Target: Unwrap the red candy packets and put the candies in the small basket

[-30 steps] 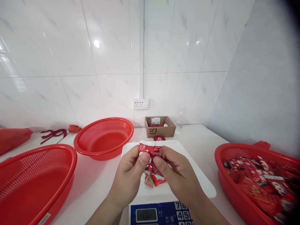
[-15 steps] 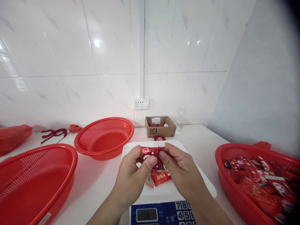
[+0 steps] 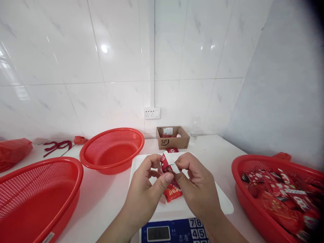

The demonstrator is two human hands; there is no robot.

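Over the weighing scale's white pan [image 3: 165, 213], my left hand [image 3: 146, 187] and my right hand [image 3: 198, 185] pinch a small red-and-white packet [image 3: 166, 162] between them. The packet is tilted, and a white flap or inner side shows along its upper right. My left fingers are closed on its left side, my right thumb and fingers on its right. Below them, a red-wrapped candy [image 3: 172, 194] lies on the pan, partly covered by my hands. Other wrapped pieces beside it are mostly hidden.
At the right, a red basket [image 3: 238, 165] holds many red packets. Two red baskets, one near [image 3: 76, 195] and one farther back [image 3: 111, 168], stand left. Behind the scale are a cardboard box [image 3: 174, 143] and a clear bottle [image 3: 194, 128]. The scale's blue panel [image 3: 177, 224] faces me.
The packet has turned from nearly upright to tilted, and more of its white part shows. My right fingers have shifted along its edge. The view has moved slightly.
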